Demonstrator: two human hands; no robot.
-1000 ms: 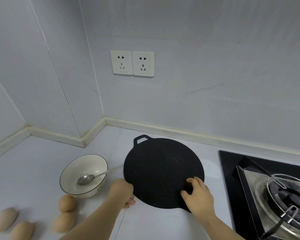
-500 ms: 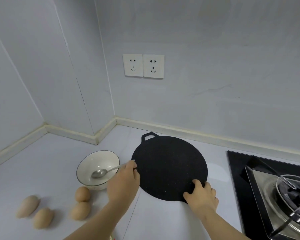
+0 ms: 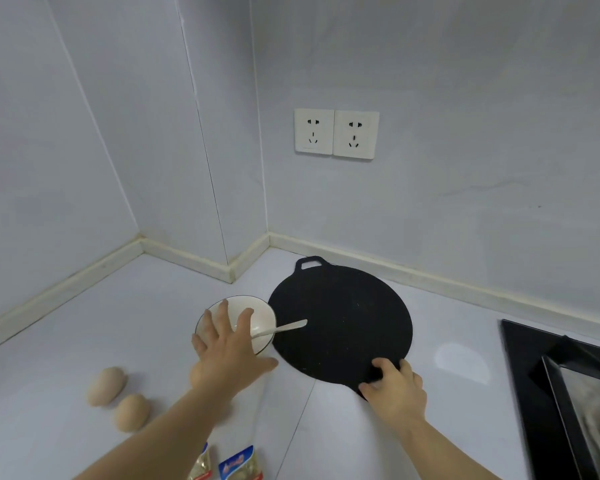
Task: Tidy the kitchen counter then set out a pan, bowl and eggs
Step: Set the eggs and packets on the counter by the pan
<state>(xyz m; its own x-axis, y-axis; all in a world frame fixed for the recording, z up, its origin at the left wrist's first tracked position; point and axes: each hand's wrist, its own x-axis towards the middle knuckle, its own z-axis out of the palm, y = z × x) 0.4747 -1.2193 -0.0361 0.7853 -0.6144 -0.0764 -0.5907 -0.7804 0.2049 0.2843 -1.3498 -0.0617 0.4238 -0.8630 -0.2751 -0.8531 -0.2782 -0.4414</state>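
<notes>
Pan (image 3: 343, 317) lies flat on the worktop (image 3: 84, 323), right hand (image 3: 394, 393) gripping its near edge. Left hand (image 3: 229, 355), fingers (image 3: 222, 315) spread, is over the bowl (image 3: 261, 315) beside the pan; eggs (image 3: 106, 386) lie to the left.

Open surface (image 3: 84, 323) runs from the left wall corner up to the bowl (image 3: 262, 315), and a bare strip lies between the pan (image 3: 340, 320) and the stove (image 3: 534, 375). Bowl and pan sit edge to edge, with the spoon (image 3: 288, 327) handle reaching over the pan. The left grip (image 3: 229, 355) spreads above the bowl, and the right grip (image 3: 394, 389) holds the pan's near rim. Two eggs (image 3: 106, 386) block the front left, and packets (image 3: 238, 464) crowd the front edge.
</notes>
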